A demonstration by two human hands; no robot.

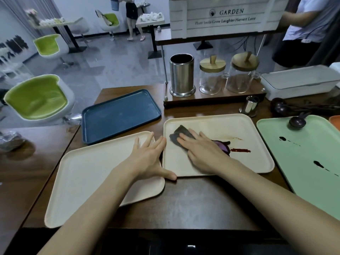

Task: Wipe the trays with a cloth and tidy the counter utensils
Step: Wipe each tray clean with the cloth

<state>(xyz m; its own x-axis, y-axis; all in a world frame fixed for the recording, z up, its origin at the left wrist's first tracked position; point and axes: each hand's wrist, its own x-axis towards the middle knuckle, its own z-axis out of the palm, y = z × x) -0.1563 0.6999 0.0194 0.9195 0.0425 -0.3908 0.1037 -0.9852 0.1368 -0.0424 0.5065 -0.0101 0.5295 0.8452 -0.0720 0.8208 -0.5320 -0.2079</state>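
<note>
Two bare hands work at a wooden counter (184, 199), one wiping a stained cream tray (220, 126) with a dark cloth (177, 135).

Most of the cloth is hidden under the right hand (202, 150), which also covers part of a purple patch (224, 146) beside a dark red streak (241, 150). A green tray (303, 172) is cut off at the right, and only a sliver of an orange tray (335, 120) shows. The right hand lies flat, fingers straight and close together, pressing the cloth onto the tray's left half. The left hand (149, 155) is spread flat across the edge of a second cream tray (92, 172), its thumb touching the stained tray's near corner. Five trays show in all, counting the blue tray (119, 115) behind. At the back stand two glass jars (211, 80) with wooden lids and one steel canister (181, 76).
</note>
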